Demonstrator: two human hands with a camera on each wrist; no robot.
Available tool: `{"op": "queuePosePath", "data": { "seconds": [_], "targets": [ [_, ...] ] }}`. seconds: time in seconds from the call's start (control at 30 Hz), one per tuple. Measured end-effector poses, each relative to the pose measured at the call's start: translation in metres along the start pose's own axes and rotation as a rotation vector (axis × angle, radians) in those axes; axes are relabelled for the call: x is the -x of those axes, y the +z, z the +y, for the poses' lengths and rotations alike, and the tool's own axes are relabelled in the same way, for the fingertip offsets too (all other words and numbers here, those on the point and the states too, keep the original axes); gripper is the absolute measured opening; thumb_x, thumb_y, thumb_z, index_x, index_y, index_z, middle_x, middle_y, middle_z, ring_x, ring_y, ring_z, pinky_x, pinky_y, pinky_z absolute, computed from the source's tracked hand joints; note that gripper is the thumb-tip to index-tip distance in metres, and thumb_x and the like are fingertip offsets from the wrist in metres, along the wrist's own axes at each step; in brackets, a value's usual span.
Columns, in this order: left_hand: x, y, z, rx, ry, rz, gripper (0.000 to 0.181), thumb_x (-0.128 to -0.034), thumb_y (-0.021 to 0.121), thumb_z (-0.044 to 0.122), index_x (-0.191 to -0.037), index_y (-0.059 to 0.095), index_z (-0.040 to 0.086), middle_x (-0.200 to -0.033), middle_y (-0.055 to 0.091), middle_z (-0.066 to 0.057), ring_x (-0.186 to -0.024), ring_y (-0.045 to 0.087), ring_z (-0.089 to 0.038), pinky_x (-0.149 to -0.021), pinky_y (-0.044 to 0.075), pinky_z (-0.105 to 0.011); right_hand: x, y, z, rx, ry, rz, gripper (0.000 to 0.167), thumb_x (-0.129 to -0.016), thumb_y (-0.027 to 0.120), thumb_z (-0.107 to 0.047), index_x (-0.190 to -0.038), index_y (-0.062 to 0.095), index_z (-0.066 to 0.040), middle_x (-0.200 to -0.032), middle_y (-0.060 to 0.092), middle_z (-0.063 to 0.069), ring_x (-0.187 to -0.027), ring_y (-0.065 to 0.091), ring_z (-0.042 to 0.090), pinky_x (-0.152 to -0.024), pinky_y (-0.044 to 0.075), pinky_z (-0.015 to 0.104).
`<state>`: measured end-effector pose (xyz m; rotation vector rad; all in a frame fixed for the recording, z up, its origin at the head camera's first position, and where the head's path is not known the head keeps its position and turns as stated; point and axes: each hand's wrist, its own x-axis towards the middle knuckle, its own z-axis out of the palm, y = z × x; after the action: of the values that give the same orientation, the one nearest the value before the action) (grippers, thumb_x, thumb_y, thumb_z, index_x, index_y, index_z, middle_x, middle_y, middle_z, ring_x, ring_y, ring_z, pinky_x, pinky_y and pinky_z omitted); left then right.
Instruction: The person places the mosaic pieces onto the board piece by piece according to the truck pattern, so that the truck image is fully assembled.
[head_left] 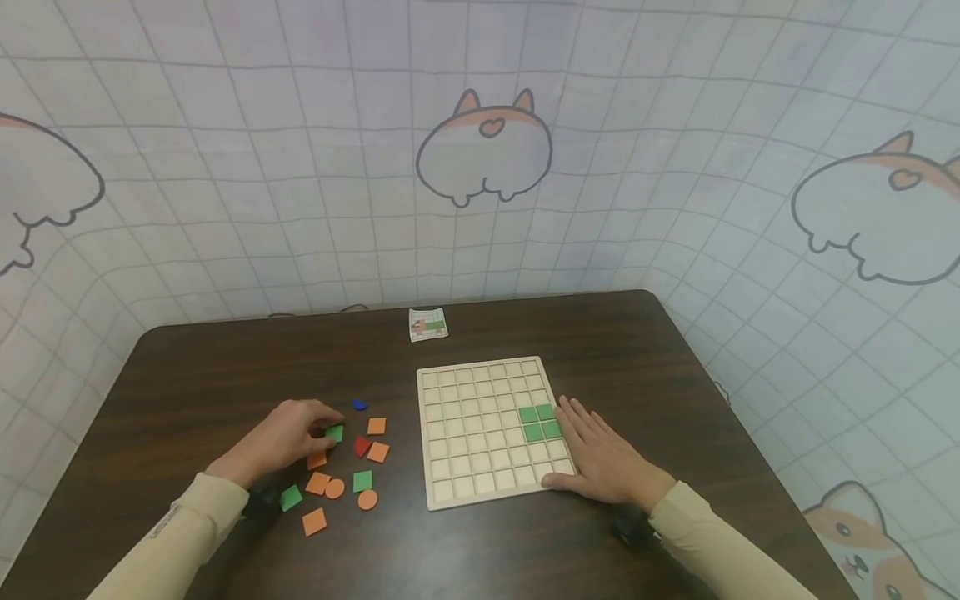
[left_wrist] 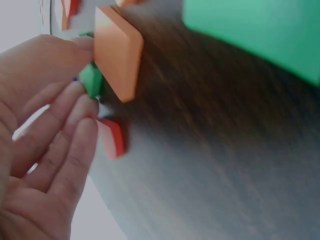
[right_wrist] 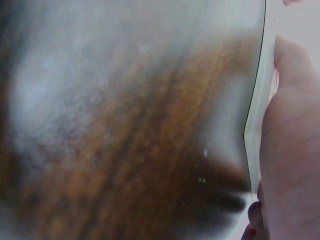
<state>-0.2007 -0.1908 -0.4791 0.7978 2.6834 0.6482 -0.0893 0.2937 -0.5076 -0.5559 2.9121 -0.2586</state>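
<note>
My left hand [head_left: 288, 437] has its thumb and fingers about a small green square tile [head_left: 334, 433], pinching it at its edges just above the table. In the left wrist view that green tile [left_wrist: 91, 80] shows between thumb and fingertips, partly covered. My right hand [head_left: 603, 458] lies with straight fingers on the right edge of a pale gridded board [head_left: 465, 433]. Several green tiles [head_left: 532, 432] form a block in the board's cells beside those fingers. The right wrist view shows the hand [right_wrist: 292, 130] against the board's rim [right_wrist: 255, 115].
Around the left hand lie orange squares [head_left: 315, 522], orange discs [head_left: 367, 500], loose green squares [head_left: 363, 481], a red piece [head_left: 362, 447] and a blue piece [head_left: 359, 404]. A small printed card [head_left: 428, 325] lies behind the board on the dark table [head_left: 495, 550].
</note>
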Motion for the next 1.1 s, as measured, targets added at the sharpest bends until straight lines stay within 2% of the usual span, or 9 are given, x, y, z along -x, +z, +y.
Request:
{"op": "queuePosePath", "data": {
  "seconds": [0.43, 0.7, 0.9, 1.1],
  "targets": [
    [-0.002, 0.002, 0.002, -0.040, 0.015, 0.004, 0.032, -0.0895, 0.080, 0.017, -0.119, 0.076, 0.004, -0.109, 0.074, -0.007, -0.091, 0.067, -0.016, -0.077, 0.061, -0.037, -0.002, 0.001, 0.001, 0.010, -0.003, -0.006, 0.108, -0.095, 0.049, -0.076, -0.164, 0.018, 0.001, -0.173, 0.015, 0.023, -0.162, 0.016, 0.040, -0.128, 0.026, 0.059],
    [-0.004, 0.000, 0.004, -0.072, 0.047, 0.060, 0.028, -0.0912, 0.077, 0.016, -0.117, 0.077, 0.005, -0.106, 0.073, -0.004, -0.087, 0.064, -0.014, -0.071, 0.055, -0.030, -0.002, 0.004, 0.004, 0.020, 0.001, -0.006, 0.109, -0.094, 0.047, -0.078, -0.164, 0.018, 0.001, -0.173, 0.015, 0.022, -0.162, 0.017, 0.039, -0.128, 0.026, 0.058],
    [-0.008, -0.001, 0.008, -0.054, 0.029, 0.079, 0.028, -0.0910, 0.078, 0.017, -0.116, 0.078, 0.005, -0.102, 0.072, -0.003, -0.084, 0.063, -0.014, -0.070, 0.054, -0.027, -0.002, 0.005, 0.005, 0.022, 0.000, -0.003, 0.110, -0.094, 0.047, -0.078, -0.164, 0.018, 0.000, -0.173, 0.016, 0.022, -0.162, 0.018, 0.039, -0.128, 0.027, 0.058],
    [-0.014, -0.001, 0.013, -0.033, 0.030, 0.107, 0.029, -0.0907, 0.078, 0.017, -0.116, 0.077, 0.003, -0.102, 0.073, -0.004, -0.086, 0.066, -0.014, -0.073, 0.059, -0.034, -0.002, 0.004, 0.004, 0.022, 0.002, -0.001, 0.110, -0.094, 0.048, -0.078, -0.164, 0.018, 0.001, -0.173, 0.016, 0.022, -0.162, 0.018, 0.039, -0.128, 0.027, 0.058]
  ]
}}
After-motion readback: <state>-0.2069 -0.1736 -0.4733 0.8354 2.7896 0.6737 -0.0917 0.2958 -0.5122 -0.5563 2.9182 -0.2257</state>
